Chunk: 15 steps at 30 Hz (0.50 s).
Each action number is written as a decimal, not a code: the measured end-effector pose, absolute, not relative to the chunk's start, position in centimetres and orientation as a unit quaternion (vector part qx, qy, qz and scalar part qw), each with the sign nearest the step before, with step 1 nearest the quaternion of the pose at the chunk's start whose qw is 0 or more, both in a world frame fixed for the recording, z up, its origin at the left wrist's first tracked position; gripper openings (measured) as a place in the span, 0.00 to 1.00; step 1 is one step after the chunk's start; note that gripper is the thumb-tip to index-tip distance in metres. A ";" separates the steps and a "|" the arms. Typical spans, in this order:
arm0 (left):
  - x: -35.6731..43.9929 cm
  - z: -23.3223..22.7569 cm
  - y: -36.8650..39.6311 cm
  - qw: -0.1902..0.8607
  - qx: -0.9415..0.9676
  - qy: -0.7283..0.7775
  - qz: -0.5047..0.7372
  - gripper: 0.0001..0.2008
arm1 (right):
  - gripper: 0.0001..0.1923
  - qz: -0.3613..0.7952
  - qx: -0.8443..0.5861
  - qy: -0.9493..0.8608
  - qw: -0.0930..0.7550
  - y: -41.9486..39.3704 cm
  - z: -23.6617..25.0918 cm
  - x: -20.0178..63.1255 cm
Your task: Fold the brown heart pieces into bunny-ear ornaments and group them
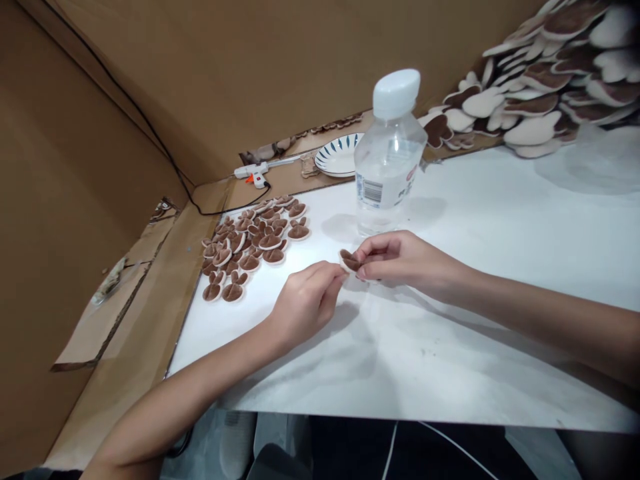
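**pixelmoth:** ok so what's actually in the hands here?

**gluegun_gary:** a small ear-shaped piece point(349, 260), brown fuzzy-looking center with a pale cream rim, kinda plush. It sits between the two hands, just above the white tabletop point(450, 320), right in front of the water bottle point(387, 157). The right hand point(400, 260) pinches it with thumb and fingertips curled over it. The left hand point(306, 301) has its fingers bunched together at the piece's left edge, touching it or near enough; I can't tell how firm that grip is.

**pixelmoth:** and the pile on the left?

**gluegun_gary:** same kind of pieces, a spread of small ear pieces point(253, 243) laid flat on the table's left corner, rounded, brown inside, light outline. Top right there's a much bigger heap of large ear pieces point(540, 80), some brown-faced, some showing plain cream backs, matte and soft looking.

**pixelmoth:** bottle's clear plastic?

**gluegun_gary:** yep, see-through, smooth, white cap, barcode label, standing upright. Behind it a white plate point(340, 155) with dark blue leaf strokes on the rim, and a white glue gun point(255, 173) with an orange trigger lying on the cardboard ledge, black cord trailing off. Plain brown cardboard walls point(225, 73) all around.
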<state>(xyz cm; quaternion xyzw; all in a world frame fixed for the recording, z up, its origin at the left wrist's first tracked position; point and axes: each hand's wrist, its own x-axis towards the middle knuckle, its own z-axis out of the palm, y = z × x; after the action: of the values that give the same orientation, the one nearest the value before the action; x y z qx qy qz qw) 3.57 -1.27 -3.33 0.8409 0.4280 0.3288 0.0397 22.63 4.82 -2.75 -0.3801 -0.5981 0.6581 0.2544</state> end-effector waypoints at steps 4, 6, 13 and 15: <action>3.4 -3.5 -0.9 0.051 0.844 0.427 0.321 0.09 | 0.03 0.687 -0.350 -0.587 0.246 4.8 -2.6 22.7; 3.2 -3.7 -0.7 0.053 0.849 0.413 0.324 0.09 | 0.02 0.700 -0.334 -0.587 0.232 4.8 -2.4 22.8; 2.9 -3.6 0.2 0.136 0.827 0.434 0.329 0.09 | 0.07 0.745 -0.272 -0.575 0.200 5.2 -2.5 23.2; 2.9 -3.3 0.6 0.204 0.800 0.464 0.322 0.07 | 0.11 0.759 -0.264 -0.560 0.201 5.3 -2.7 23.2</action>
<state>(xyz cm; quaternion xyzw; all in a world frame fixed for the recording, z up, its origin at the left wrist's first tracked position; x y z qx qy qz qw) 2.86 0.61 -3.29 0.7996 0.4640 0.3219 0.2040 23.24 5.33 -2.68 -0.2643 -0.5601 0.7591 0.2007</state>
